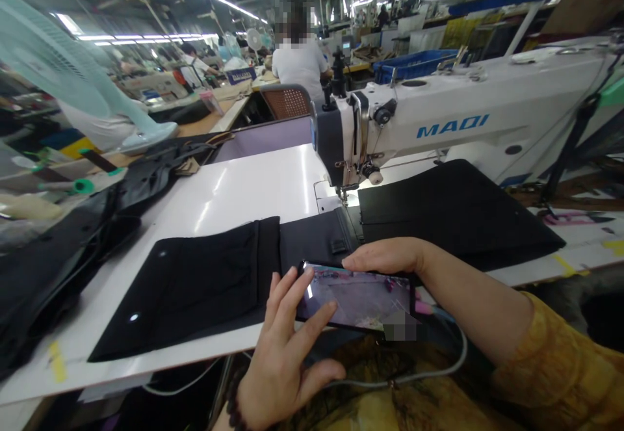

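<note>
A smartphone (355, 296) with its screen lit lies sideways in my right hand (390, 254), the thumb along its upper edge and the other fingers hidden behind it. My left hand (292, 346) reaches over the phone's left end with fingers spread, the index fingertip at the screen. Beyond the phone, a black fabric panel (209, 275) lies on the white sewing table (234, 187), partly hidden by the left hand. Dark fabric runs under the needle area of the sewing machine (351, 145), and another black panel (453, 210) lies to its right.
A pale green fan (63, 60) stands at the left beside thread cones (100, 161) and heaped black fabric (53, 255). Ahead, a person in a white top (299, 64) sits facing away. A grey cable (414, 374) loops below the phone. Scissors (580, 218) lie far right.
</note>
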The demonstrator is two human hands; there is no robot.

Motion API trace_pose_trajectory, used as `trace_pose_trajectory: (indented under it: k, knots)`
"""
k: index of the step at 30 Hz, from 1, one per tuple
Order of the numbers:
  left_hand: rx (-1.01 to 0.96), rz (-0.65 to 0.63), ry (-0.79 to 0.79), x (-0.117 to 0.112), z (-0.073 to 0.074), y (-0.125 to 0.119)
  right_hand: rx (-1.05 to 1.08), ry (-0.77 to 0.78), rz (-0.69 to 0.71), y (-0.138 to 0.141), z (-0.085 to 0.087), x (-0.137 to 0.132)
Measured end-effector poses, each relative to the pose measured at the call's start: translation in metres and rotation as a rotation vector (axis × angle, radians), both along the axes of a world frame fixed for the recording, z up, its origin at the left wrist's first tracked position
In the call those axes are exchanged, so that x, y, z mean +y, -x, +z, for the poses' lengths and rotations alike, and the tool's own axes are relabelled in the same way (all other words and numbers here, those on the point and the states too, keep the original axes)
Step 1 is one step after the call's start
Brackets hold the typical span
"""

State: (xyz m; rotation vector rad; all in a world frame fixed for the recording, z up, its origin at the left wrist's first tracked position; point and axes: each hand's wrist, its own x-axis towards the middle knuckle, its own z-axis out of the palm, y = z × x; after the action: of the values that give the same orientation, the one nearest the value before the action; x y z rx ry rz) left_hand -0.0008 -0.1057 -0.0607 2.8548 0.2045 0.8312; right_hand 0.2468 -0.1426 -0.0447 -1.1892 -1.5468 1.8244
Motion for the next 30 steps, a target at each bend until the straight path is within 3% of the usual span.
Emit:
trace_pose_trajectory:
  k: [30]
  knots:
    - [0.007,0.008,-0.017,-0.0022,-0.0005,-0.0039,-0.010,-0.010,-0.021,-0.0010,-0.0060,0.0002]
